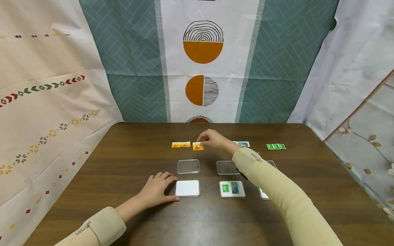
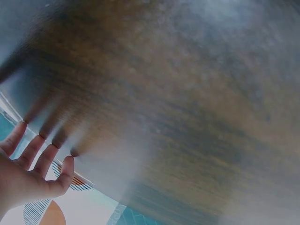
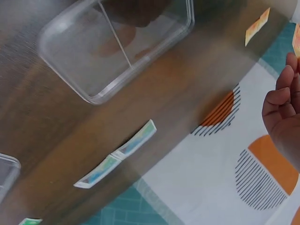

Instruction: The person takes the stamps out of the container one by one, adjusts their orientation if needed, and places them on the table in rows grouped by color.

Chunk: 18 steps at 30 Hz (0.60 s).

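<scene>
My right hand [image 1: 214,140] pinches a yellow-orange stamp [image 1: 197,146] just above the back of the table; part of this stamp [image 3: 296,41] shows at the edge of the right wrist view. To its left lies a strip of matching yellow stamps [image 1: 181,145]. My left hand [image 1: 156,191] rests on the table, thumb and fingertips spread at the left end of a shallow clear case [image 1: 187,188] with a white insert. In the left wrist view the left hand [image 2: 33,176] shows, but the case is not visible. A clear lid [image 1: 188,166] lies behind that case.
A second case [image 1: 232,189] holds a green and a blue stamp, with another clear lid [image 1: 227,167] behind it. My right sleeve partly covers a third case [image 1: 264,194]. Blue stamps [image 3: 116,154] and a green stamp strip [image 1: 276,146] lie farther back.
</scene>
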{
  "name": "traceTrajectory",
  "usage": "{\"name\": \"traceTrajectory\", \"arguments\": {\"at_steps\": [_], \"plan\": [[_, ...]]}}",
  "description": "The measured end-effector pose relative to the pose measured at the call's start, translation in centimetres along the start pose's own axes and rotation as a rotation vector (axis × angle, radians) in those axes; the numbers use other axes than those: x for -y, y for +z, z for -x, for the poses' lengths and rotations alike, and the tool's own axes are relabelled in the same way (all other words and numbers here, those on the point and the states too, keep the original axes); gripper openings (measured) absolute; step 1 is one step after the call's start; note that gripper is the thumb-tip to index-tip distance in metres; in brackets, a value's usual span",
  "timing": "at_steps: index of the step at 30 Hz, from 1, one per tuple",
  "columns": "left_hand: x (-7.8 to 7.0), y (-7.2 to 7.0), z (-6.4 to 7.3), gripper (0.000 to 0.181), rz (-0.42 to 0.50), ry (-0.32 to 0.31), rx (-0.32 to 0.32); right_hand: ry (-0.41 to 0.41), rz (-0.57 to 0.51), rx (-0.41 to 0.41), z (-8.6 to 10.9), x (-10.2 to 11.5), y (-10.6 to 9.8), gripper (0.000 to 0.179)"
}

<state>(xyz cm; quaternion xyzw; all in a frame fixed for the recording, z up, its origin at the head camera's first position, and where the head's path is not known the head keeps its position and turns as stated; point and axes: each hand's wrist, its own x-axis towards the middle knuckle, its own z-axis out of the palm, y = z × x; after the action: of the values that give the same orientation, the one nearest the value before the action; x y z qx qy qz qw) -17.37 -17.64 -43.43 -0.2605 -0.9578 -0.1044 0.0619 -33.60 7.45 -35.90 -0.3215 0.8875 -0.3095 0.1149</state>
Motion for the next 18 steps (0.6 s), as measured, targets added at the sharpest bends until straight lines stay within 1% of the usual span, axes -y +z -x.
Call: {"name": "traceTrajectory", "arguments": {"at_steps": [5,9,11,14,18], "plan": [[0.1,0.1,-0.2,0.063,0.001,-0.002,0.004,-0.002,0.098,0.003,-1.5,-0.4,-0.7,0.016],[0.2,0.0,-0.4,0.064,-0.002,-0.004,0.004,0.035,0.151,0.004,-2.9,-0.7,-1.1,0.017],[0.3,0.0,-0.4,0.064,-0.006,-0.007,0.000,0.047,0.175,0.007,-3.7,-0.8,-1.0,0.017],[0.4,0.0,-0.2,0.064,-0.007,-0.010,-0.003,0.072,0.184,0.024,-4.8,-0.9,-0.4,0.017],[0.2,0.3,0.0,0.064,0.008,-0.004,0.001,0.114,0.188,0.050,-5.9,-1.7,0.4,0.017]]}}
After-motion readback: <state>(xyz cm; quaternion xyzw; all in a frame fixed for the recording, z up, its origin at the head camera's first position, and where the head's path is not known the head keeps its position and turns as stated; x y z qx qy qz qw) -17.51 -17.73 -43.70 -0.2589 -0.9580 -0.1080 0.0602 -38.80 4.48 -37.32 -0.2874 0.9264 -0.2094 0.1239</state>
